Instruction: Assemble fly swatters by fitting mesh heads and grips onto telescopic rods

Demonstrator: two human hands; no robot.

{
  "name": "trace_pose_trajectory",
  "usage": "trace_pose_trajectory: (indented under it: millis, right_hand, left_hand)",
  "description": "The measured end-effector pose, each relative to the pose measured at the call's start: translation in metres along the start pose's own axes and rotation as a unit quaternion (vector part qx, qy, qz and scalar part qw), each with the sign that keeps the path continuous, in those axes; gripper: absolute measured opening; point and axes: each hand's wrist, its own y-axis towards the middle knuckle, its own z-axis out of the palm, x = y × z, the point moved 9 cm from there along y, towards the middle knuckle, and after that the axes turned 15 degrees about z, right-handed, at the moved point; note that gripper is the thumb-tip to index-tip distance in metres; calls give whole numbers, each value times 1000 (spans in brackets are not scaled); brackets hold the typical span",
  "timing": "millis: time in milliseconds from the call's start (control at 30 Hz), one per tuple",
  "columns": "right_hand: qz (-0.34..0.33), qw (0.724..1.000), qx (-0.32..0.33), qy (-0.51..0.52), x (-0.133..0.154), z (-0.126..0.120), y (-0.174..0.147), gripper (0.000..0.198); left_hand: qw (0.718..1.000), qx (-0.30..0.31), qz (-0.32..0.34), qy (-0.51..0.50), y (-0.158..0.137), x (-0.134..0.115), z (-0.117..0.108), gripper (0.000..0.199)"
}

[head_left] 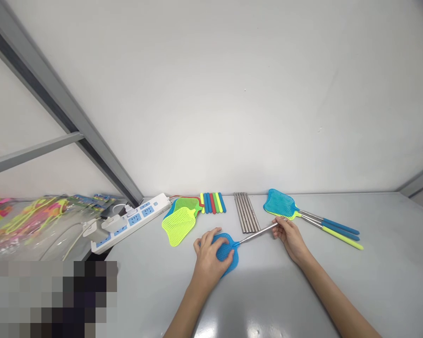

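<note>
One blue swatter head (233, 263) points left, rod (257, 233) slanting away rightward; your left hand (210, 256) clasps the head, right hand (289, 234) pinches the rod.

Bright, diffuse light on the tabletop (384, 277), white glare and soft shadow towards its near edge, coarse pixelation near-left

That blue fly-swatter head (223, 252) looks like perforated plastic, its shaft (258, 233) shiny metal, the tabletop (268, 291) smooth and glossy
</note>
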Motion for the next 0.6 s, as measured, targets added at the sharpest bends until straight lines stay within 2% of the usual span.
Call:
trace_pose_trajectory:
  millis: [600]
  right_hand:
    - [5,1000,4,-1,0,0,-1,20]
  left_hand:
    - [1000,-12,-7,-17,-1,1,0,11]
